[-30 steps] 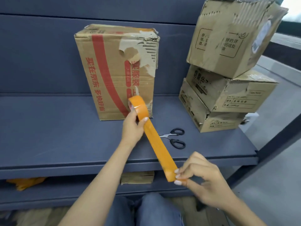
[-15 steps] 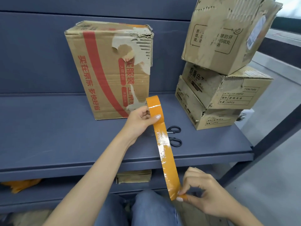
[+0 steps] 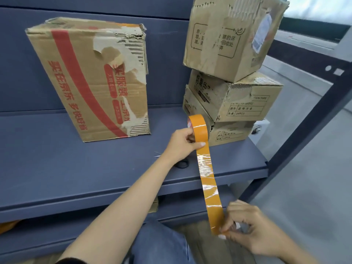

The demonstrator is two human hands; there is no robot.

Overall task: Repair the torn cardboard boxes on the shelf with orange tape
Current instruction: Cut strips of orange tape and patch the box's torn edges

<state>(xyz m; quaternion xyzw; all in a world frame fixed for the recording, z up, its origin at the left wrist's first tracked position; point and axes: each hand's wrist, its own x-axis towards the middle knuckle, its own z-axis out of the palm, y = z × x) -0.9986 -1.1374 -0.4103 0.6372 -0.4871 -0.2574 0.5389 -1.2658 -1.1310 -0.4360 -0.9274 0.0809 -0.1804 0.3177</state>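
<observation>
My left hand (image 3: pixel 181 143) grips the orange tape roll (image 3: pixel 198 126) above the shelf, just in front of the stacked boxes. A long strip of orange tape (image 3: pixel 208 180) runs down from the roll to my right hand (image 3: pixel 245 227), which pinches its free end below the shelf's front edge. A tall torn cardboard box with red print (image 3: pixel 91 79) stands upright on the left of the shelf, its front face and top right corner ripped. Three worn cardboard boxes (image 3: pixel 234 96) are stacked at the right.
Black-handled scissors (image 3: pixel 182 164) lie on the blue-grey shelf (image 3: pixel 76 168), mostly hidden behind my left wrist. A dark upright post (image 3: pixel 297 134) stands at the shelf's right end. A lower shelf holds a small cardboard piece. My jeans-clad knee shows at the bottom.
The roll has moved right, from in front of the red-print box to the stacked boxes. My right hand has pulled the strip's end lower, lengthening it.
</observation>
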